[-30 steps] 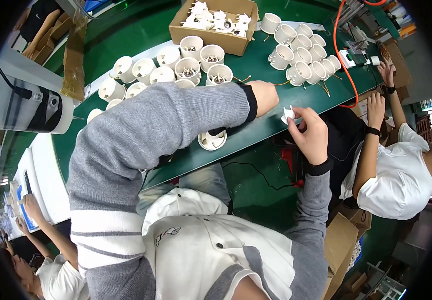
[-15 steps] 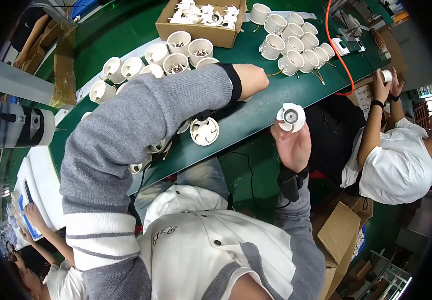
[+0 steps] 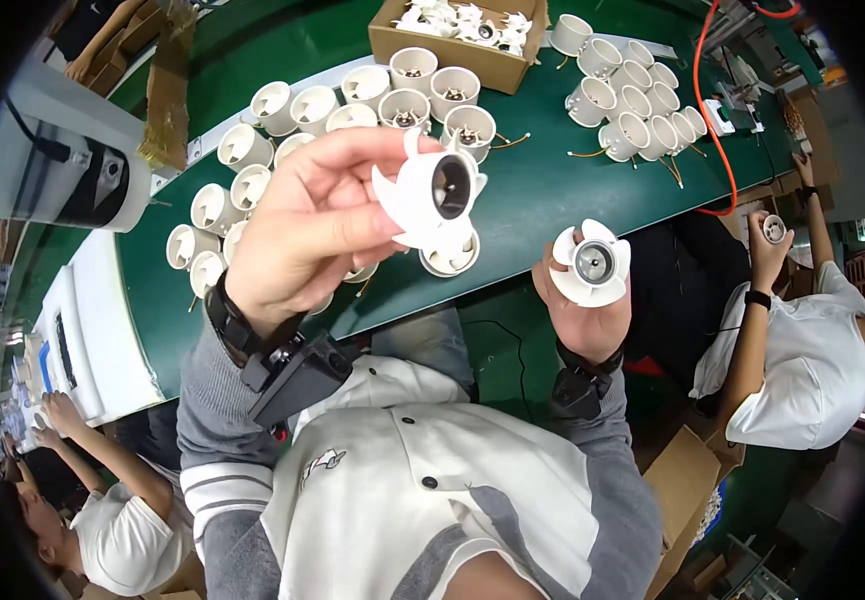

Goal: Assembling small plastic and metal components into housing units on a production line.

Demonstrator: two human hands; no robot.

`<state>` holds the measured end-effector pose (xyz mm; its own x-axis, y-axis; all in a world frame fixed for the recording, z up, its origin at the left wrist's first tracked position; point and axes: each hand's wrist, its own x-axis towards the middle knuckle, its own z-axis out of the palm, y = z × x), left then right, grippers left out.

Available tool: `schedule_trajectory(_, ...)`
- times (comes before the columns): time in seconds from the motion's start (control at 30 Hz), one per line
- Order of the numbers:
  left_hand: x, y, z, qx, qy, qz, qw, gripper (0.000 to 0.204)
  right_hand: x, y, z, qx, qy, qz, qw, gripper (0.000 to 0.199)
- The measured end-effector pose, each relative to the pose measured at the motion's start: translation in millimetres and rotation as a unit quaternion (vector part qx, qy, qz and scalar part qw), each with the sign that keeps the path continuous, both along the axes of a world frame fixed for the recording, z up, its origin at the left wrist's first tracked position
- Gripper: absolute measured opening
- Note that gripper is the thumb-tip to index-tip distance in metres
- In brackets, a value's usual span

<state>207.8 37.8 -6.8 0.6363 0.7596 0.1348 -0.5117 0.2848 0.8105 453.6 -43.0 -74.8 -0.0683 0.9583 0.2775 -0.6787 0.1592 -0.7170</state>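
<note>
Raised over the bench, my left hand (image 3: 297,225) pinches a white fan impeller (image 3: 407,205) between thumb and fingers, its dark round hub facing right. Beyond the bench's near edge, my right hand (image 3: 592,325) is closed around a second white fan impeller (image 3: 564,284), held with its blades and grey metal hub facing up. Behind the left hand stand rows of white cylindrical housings (image 3: 310,104), several showing metal parts and wires inside. One housing (image 3: 451,262) with curved vanes sits near the front edge, partly covered by the left impeller.
A cardboard box (image 3: 452,48) of white impellers stands at the back of the green bench (image 3: 522,185). More wired housings (image 3: 626,134) cluster to the right, beside an orange hose (image 3: 698,90). A co-worker (image 3: 782,350) sits at right, another (image 3: 117,530) at lower left.
My left hand has come back from its reach across the bench and now shows an impeller in its grip. My right hand still holds its impeller. The view has shifted slightly.
</note>
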Motion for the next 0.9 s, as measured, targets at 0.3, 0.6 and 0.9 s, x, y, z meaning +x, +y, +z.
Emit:
schedule_trajectory(0.3,-31,-11,-25,-0.048,-0.012,0.065,0.997,0.032,-11,14,13,-0.006,-0.176,-0.043,0.983,0.041)
schedule_trajectory(0.6,-5,47,-28,0.540,0.487,0.276,0.629,0.018,-4,97,46,0.141,-0.674,-0.081,0.720,0.024)
schedule_trajectory(0.9,-3,32,-24,0.570,0.495,0.114,0.646,0.018,-16,113,59,0.244,-0.758,-0.044,0.603,0.024)
